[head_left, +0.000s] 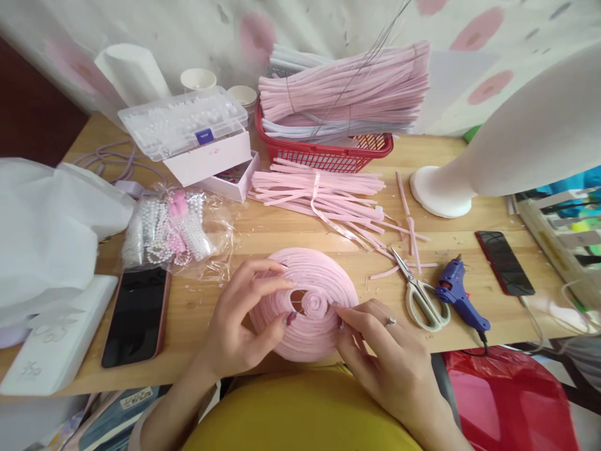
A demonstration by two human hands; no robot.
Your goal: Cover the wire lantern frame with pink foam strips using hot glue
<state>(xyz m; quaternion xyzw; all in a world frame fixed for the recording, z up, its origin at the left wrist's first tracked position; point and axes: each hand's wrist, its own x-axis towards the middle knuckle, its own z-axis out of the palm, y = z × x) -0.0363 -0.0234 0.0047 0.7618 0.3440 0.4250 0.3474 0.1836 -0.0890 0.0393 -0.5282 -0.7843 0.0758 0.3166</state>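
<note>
A round, ridged disc (pixel 286 341) of coiled pink pipe cleaners lies at the table's front edge. In its central hole, a small pink pipe cleaner coil (pixel 315 303) sits to the right, leaving a dark gap with thin wires on the left. My left hand (pixel 246 316) rests over the disc's left side, thumb and fingers apart, the tips near the hole. From the right, my right hand (pixel 380 347), a ring on one finger, pinches at the small coil's right edge with thumb and index finger. Its lower fingers are curled and partly hidden.
Scissors (pixel 422 300), a blue glue gun (pixel 462 294) and a phone (pixel 504 263) lie right. Loose pink pipe cleaners (pixel 323 188) lie ahead, before a red basket (pixel 323 153) of bundles. Bagged pearl beads (pixel 164 228) and another phone (pixel 136 316) are left. A white stand (pixel 441 191) rises back right.
</note>
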